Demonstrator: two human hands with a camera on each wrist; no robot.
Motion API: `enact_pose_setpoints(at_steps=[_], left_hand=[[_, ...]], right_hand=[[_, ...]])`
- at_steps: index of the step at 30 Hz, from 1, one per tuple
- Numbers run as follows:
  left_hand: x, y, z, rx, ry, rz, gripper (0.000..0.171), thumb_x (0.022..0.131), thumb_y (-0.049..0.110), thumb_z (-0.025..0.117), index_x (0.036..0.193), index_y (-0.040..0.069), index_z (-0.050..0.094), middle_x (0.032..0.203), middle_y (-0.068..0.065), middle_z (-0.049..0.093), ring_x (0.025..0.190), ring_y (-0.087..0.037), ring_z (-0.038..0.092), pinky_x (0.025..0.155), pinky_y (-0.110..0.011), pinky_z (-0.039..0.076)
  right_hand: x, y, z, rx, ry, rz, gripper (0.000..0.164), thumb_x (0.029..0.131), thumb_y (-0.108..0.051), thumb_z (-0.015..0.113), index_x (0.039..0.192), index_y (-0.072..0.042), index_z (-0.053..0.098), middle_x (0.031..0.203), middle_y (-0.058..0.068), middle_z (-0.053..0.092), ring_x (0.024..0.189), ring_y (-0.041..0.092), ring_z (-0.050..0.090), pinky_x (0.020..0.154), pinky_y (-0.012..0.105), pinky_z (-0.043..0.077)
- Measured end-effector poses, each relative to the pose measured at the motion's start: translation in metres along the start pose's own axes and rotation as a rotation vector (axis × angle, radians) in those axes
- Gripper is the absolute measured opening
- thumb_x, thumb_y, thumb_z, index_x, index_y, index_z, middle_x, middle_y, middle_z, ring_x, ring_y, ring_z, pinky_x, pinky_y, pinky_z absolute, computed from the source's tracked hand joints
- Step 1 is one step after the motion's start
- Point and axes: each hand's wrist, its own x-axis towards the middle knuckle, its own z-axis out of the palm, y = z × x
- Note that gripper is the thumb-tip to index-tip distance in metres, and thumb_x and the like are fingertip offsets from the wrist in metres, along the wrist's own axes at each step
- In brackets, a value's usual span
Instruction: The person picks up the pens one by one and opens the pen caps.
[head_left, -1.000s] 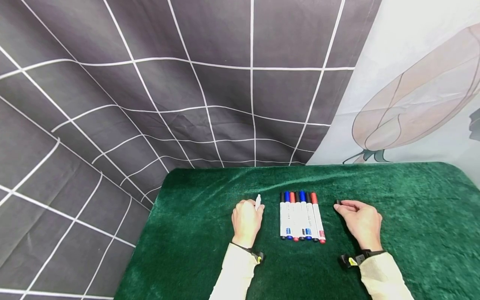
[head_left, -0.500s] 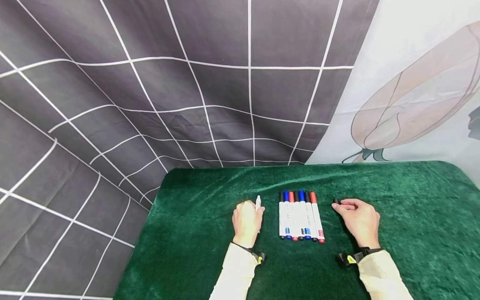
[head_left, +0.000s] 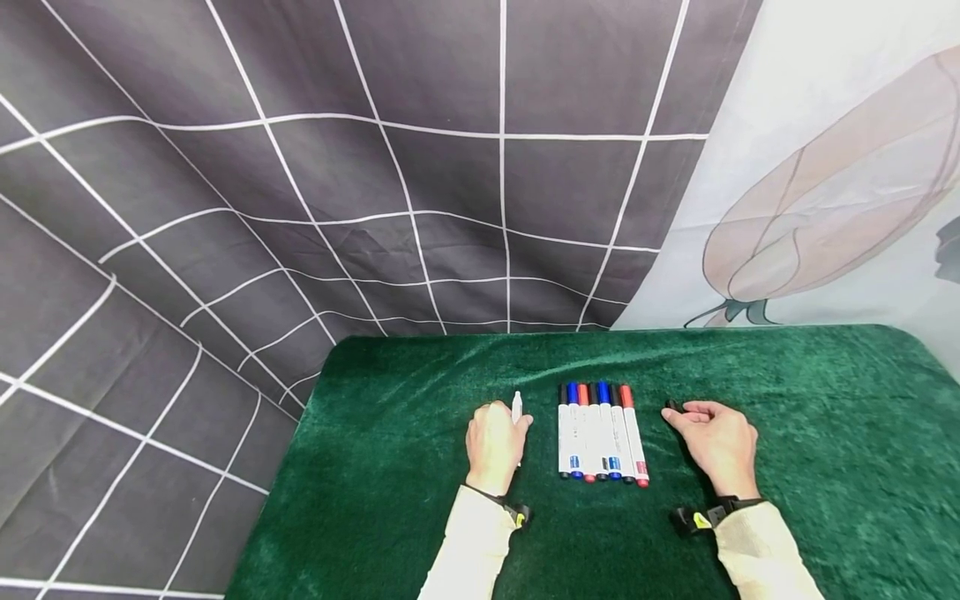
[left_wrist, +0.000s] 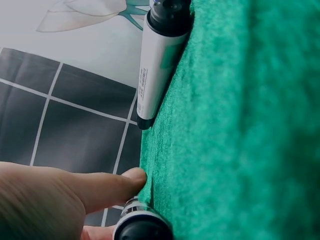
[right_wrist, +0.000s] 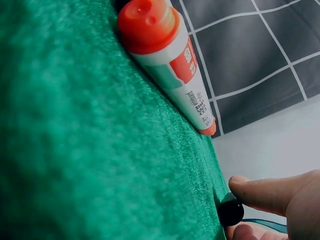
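Note:
In the head view, my left hand (head_left: 495, 442) grips an uncapped white marker (head_left: 517, 406), its bare tip pointing to the far side. The marker's dark rear end (left_wrist: 144, 229) shows below the thumb in the left wrist view. My right hand (head_left: 717, 437) pinches a small black marker cap (right_wrist: 231, 212) between thumb and fingers, low at the cloth. Between the hands lies a row of several capped whiteboard markers (head_left: 602, 437), side by side, with black, blue and red caps. A red marker (right_wrist: 172, 65) ends the row nearest my right hand.
A green velvet cloth (head_left: 375, 467) covers the table. Behind and to the left hangs dark grey fabric (head_left: 450, 175) with white grid lines. A pale curtain with a flower print (head_left: 757, 242) hangs at the back right.
My right hand has shifted slightly left with the cap in its fingers. My left hand keeps its grip on the marker and barely moves. The row of markers stays as it was.

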Motion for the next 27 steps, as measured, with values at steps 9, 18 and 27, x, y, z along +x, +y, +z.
enact_pose_setpoints(at_steps=[9,18,27], left_hand=[[0.000,0.002,-0.003,-0.034,0.009,-0.013,0.036,0.080,0.033,0.084,0.068,0.005,0.065,0.066,-0.011,0.060,0.065,-0.034,0.066,0.059,-0.044,0.050],[-0.002,0.017,-0.012,-0.047,0.130,0.085,0.033,0.084,0.027,0.081,0.103,0.001,0.072,0.096,-0.012,0.065,0.091,-0.030,0.065,0.079,-0.043,0.053],[-0.012,0.033,-0.006,-0.121,0.004,0.141,0.022,0.084,0.022,0.081,0.094,0.004,0.073,0.077,-0.005,0.067,0.070,-0.025,0.068,0.064,-0.038,0.053]], right_hand=[[0.000,-0.003,-0.002,0.000,-0.025,0.005,0.052,0.089,-0.040,0.073,0.113,0.005,0.069,0.090,0.015,0.075,0.105,0.042,0.062,0.085,0.050,0.038],[0.001,-0.001,-0.001,-0.004,0.012,0.004,0.050,0.095,-0.043,0.064,0.113,0.004,0.071,0.094,0.016,0.075,0.100,0.041,0.066,0.078,0.047,0.043],[0.002,0.000,-0.002,0.010,0.051,-0.002,0.041,0.099,-0.034,0.057,0.109,0.002,0.073,0.097,0.017,0.075,0.101,0.043,0.064,0.076,0.048,0.043]])
